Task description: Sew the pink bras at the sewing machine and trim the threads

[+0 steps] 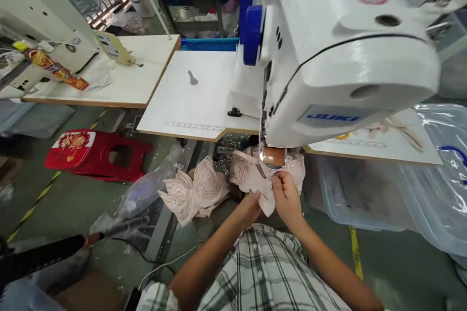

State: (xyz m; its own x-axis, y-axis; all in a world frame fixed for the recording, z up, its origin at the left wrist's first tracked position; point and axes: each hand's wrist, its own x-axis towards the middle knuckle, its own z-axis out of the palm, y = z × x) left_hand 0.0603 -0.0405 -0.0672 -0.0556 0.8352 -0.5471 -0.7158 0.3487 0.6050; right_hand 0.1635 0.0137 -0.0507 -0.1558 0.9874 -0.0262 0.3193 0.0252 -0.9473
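A pale pink lace bra (pixel 251 177) is bunched under the needle area of a white sewing machine (pixel 350 73). My left hand (pixel 250 209) is closed on the bra's near edge, its fingertips partly hidden by the fabric. Just to the right, my right hand (pixel 286 198) pinches the same fabric between thumb and fingers, close below the machine's foot area. The needle and foot are covered by the machine head. Left of my hands hangs another part of pale pink lace cups (pixel 199 188); whether it joins the held bra, I cannot tell.
A white sewing table (pixel 186 102) carries a small grey piece (pixel 192 77) and a black clip (pixel 234 112). On the floor at left sits a red stool (pixel 97 155). Clear plastic bins (pixel 365 199) stand at right. A neighbouring table holds an orange bottle (pixel 54 67).
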